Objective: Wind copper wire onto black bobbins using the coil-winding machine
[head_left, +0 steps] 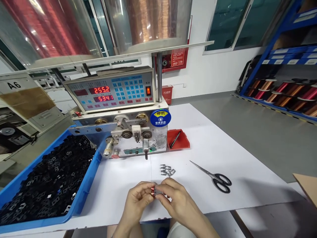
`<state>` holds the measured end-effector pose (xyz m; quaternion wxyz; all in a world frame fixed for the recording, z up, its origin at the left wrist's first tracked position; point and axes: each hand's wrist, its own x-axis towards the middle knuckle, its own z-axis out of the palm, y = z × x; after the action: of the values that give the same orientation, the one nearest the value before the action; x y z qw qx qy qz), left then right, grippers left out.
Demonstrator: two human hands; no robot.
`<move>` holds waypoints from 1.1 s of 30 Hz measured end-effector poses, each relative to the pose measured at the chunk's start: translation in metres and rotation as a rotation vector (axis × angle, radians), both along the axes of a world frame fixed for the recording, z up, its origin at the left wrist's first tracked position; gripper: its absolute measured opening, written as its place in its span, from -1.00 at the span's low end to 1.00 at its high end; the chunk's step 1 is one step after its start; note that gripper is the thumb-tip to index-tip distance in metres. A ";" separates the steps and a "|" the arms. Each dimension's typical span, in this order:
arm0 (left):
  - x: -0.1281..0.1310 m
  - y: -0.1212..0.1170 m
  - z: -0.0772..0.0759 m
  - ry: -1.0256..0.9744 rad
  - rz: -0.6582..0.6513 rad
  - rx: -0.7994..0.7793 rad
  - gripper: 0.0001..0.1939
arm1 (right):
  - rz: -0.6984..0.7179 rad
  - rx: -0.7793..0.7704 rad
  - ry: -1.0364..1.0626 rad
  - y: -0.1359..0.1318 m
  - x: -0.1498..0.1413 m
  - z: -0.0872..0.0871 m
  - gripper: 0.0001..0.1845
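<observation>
A worker's left hand (136,201) and right hand (177,201) close in at the near edge of the worktop (223,148), curled almost shut and pinching a small wire-wound part (153,191) between the fingertips. The part shows a reddish copper gleam, but the fingers hide most of it and its finer detail cannot be made out.

Just beyond the hands, a small cluster of metal parts (166,170) lies on the white surface, while a blue plastic tray (84,172) at left is heaped with many black parts (52,175), far outnumbering the few set out. Black-handled scissors (221,182) rest to the right, and a red box (178,138) holding a slim dark rod (175,139) sits at the far side.

A winding machine (123,132) stands at the far edge, its control panel (110,91) showing 255.2 and 534 in red digits beneath a large spool of copper wire (148,19). A round blue tag (160,118) hangs on its front. Blue shelving (279,53) at far right carries rows of copper and red wire spools (279,94) above the floor. No object sits between the hands and the metal parts.
</observation>
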<state>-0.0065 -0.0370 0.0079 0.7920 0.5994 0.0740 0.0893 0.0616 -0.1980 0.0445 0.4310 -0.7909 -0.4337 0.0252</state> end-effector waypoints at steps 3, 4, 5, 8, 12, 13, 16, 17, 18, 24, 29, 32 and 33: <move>0.000 0.000 0.005 -0.028 0.020 0.087 -0.78 | 0.032 0.005 0.001 -0.001 0.003 0.004 -0.82; 0.000 -0.001 0.005 -0.036 0.030 0.106 -0.79 | 0.052 0.035 0.023 -0.002 0.005 0.004 -0.83; -0.001 -0.001 0.006 -0.044 0.039 0.120 -0.80 | 0.071 0.073 0.058 -0.002 0.006 0.002 -0.86; -0.001 -0.001 0.005 -0.049 0.024 0.133 -0.81 | 0.080 0.179 0.230 0.000 0.010 -0.007 -0.94; -0.001 -0.004 0.007 -0.028 -0.021 0.115 -0.80 | 0.030 0.230 0.483 0.006 0.014 -0.016 -0.71; -0.001 -0.004 0.008 -0.021 -0.033 0.113 -0.80 | 0.026 0.229 0.523 0.008 0.015 -0.017 -0.68; 0.001 -0.004 0.012 -0.015 -0.068 0.105 -0.76 | 0.022 0.205 0.543 0.013 0.018 -0.013 -0.66; 0.002 -0.004 0.013 -0.015 -0.080 0.101 -0.74 | 0.022 0.196 0.521 0.014 0.019 -0.011 -0.66; 0.003 -0.004 0.013 -0.011 -0.091 0.095 -0.73 | 0.020 0.191 0.490 0.014 0.020 -0.010 -0.67; 0.013 0.000 0.001 0.023 -0.093 -0.077 -0.68 | -0.004 0.236 0.406 0.016 0.019 -0.022 -0.80; 0.018 0.003 -0.005 0.050 -0.019 0.055 -0.68 | -0.065 0.334 0.419 0.017 0.013 -0.040 -0.83; 0.020 0.001 0.008 0.006 0.058 0.312 -0.75 | -0.138 0.336 0.412 0.018 0.011 -0.043 -0.82; 0.020 0.000 0.014 -0.012 0.096 0.399 -0.78 | -0.160 0.327 0.404 0.018 0.011 -0.043 -0.83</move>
<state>0.0136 -0.0372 0.0221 0.6529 0.7396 0.0785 0.1433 0.0725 -0.1801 0.0018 0.6316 -0.7213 -0.2733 0.0782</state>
